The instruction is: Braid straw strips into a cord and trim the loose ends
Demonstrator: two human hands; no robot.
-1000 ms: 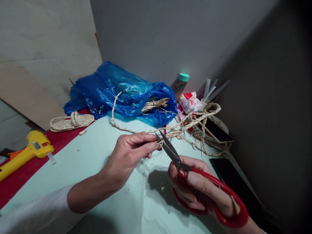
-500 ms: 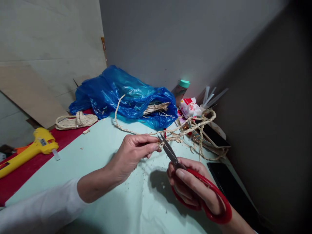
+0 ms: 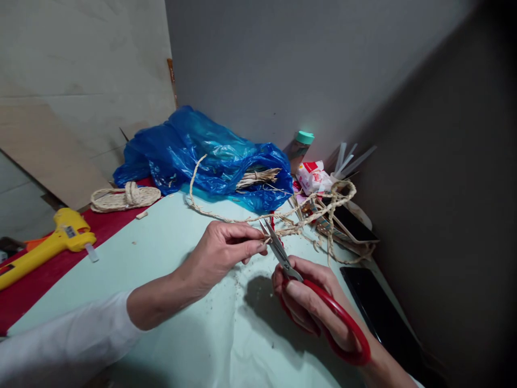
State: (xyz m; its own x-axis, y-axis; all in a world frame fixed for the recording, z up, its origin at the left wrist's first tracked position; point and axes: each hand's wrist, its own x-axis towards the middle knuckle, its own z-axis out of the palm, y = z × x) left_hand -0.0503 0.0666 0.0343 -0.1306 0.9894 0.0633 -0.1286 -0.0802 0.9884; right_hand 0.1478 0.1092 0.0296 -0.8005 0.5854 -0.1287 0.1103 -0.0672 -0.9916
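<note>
My left hand [image 3: 224, 253] pinches a braided straw cord [image 3: 226, 218] between thumb and fingers, just above the pale green sheet [image 3: 169, 253]. The cord runs back toward the blue plastic bag [image 3: 202, 153] and right into a loose tangle [image 3: 331, 207]. My right hand [image 3: 311, 302] is closed round the red handles of a pair of scissors [image 3: 323, 307]. Their slightly parted blades [image 3: 274, 242] meet the cord right at my left fingertips.
A yellow glue gun [image 3: 48, 245] lies on the red cloth at left, with a coiled straw bundle [image 3: 123, 198] behind it. At back right stand a green-capped bottle [image 3: 299, 148], a red-and-white packet [image 3: 315, 177], glue sticks and a phone [image 3: 355, 223]. A dark tablet [image 3: 383, 315] lies at right.
The right hand has brought the scissors up and left, so the blades now sit against the cord at my left fingertips. The left hand has kept its pinch.
</note>
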